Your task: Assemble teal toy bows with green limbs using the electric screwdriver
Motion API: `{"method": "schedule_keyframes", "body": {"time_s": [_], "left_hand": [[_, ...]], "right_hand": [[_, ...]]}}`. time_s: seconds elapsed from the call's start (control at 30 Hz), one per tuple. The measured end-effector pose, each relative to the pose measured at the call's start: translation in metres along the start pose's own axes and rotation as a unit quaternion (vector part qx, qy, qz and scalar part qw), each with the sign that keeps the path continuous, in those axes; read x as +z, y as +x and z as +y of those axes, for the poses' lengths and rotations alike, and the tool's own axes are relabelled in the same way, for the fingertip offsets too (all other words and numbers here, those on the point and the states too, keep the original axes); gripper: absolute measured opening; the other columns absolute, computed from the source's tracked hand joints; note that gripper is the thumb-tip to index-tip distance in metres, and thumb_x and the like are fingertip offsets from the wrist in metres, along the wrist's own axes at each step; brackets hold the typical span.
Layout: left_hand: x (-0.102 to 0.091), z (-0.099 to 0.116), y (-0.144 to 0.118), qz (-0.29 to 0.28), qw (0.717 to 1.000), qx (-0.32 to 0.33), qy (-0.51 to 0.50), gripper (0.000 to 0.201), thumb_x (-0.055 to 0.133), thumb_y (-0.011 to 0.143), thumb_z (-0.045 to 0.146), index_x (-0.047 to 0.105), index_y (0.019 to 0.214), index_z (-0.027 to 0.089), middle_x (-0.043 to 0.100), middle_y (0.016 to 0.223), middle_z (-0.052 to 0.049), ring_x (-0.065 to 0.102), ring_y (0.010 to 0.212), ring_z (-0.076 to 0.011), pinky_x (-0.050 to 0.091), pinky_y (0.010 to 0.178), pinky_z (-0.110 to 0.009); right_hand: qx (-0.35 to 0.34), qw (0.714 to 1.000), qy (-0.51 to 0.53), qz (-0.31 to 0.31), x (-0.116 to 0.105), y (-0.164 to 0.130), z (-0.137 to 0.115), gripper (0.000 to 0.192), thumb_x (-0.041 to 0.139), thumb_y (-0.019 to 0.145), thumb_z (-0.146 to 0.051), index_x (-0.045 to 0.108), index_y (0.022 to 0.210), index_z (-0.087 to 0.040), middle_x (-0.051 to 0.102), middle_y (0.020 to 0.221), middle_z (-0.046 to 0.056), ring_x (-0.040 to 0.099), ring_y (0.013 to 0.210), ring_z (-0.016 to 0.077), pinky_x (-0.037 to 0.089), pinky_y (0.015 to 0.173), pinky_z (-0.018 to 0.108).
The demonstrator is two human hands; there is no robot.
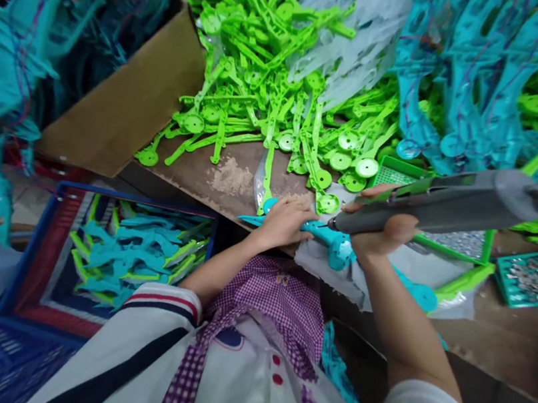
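My right hand [386, 229] is wrapped round a grey electric screwdriver [430, 202], held nearly level with its tip pointing left. That tip meets a blue plastic part [332, 234] lying along the table's front edge. Over the left portion of this part sits my left hand [289, 221], its fingers closed on it and pressing it down. Whether a screw is under the tip is too small to tell. A white cloth or sheet [362, 283] lies beneath the blue part. Close by on the right is a bright green plastic part [464, 281].
Loose green parts [272, 47] heap up at the back. A green tray [480, 243] and a teal tray of small metal pieces [535, 278] stand right. A cardboard flap [129, 86] juts out left, above a blue crate [214, 227] of mixed parts. Blue wired frames [464, 62] are stacked behind.
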State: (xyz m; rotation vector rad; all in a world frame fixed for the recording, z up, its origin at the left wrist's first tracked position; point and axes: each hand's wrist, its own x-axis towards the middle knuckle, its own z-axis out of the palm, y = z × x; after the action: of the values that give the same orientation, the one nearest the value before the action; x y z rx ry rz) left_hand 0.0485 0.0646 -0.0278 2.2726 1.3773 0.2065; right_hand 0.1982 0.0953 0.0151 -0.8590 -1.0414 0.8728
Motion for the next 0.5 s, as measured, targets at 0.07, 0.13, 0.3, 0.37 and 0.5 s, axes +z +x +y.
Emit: {"method": "schedule_keyframes", "body": {"time_s": [0.07,0.13,0.3,0.37,0.5], "left_hand": [[-0.002,0.001,0.001,0.002,1.000,-0.006,0.002,0.034,0.072,0.088,0.040,0.069,0.119,0.027,0.070,0.118,-0.003,0.061,0.115,-0.0255,0.038,0.096,-0.040],[-0.002,0.002,0.002,0.006,1.000,-0.008,0.000,0.030,0.071,0.088,0.040,0.070,0.115,0.027,0.071,0.116,-0.003,0.061,0.115,-0.0257,0.038,0.096,-0.040],[0.003,-0.001,0.002,0.013,1.000,-0.002,-0.007,0.027,0.072,0.087,0.040,0.071,0.110,0.026,0.071,0.113,-0.003,0.061,0.114,-0.0256,0.037,0.096,-0.040],[0.005,-0.001,0.002,0.015,1.000,0.000,-0.012,0.027,0.072,0.087,0.039,0.070,0.111,0.027,0.070,0.115,-0.002,0.061,0.114,-0.0258,0.037,0.095,-0.040],[0.007,-0.001,0.003,0.023,0.999,-0.013,-0.017,0.024,0.071,0.087,0.039,0.071,0.107,0.025,0.071,0.114,-0.004,0.061,0.113,-0.0268,0.038,0.095,-0.041]], "right_hand": [[-0.005,1.000,0.021,-0.020,0.003,0.001,0.004,0.064,0.061,0.065,-0.084,0.061,0.074,-0.020,0.049,0.048,-0.004,0.051,0.035,0.0132,0.039,0.033,0.025],[-0.019,0.999,0.022,-0.026,0.003,0.001,0.008,0.061,0.064,0.065,-0.082,0.061,0.073,-0.022,0.050,0.049,-0.004,0.051,0.035,0.0133,0.039,0.032,0.025],[-0.043,0.997,-0.033,-0.061,-0.004,-0.004,0.024,0.057,0.063,0.070,-0.079,0.062,0.078,-0.022,0.057,0.058,-0.002,0.058,0.042,0.0156,0.046,0.037,0.028],[-0.030,0.993,-0.058,-0.100,-0.005,-0.006,0.029,0.057,0.060,0.072,-0.078,0.062,0.079,-0.022,0.059,0.061,-0.001,0.059,0.045,0.0157,0.051,0.043,0.030],[-0.016,0.982,-0.089,-0.166,-0.005,-0.006,0.032,0.056,0.061,0.071,-0.078,0.058,0.073,-0.023,0.057,0.060,-0.001,0.055,0.048,0.0141,0.050,0.047,0.031]]}}
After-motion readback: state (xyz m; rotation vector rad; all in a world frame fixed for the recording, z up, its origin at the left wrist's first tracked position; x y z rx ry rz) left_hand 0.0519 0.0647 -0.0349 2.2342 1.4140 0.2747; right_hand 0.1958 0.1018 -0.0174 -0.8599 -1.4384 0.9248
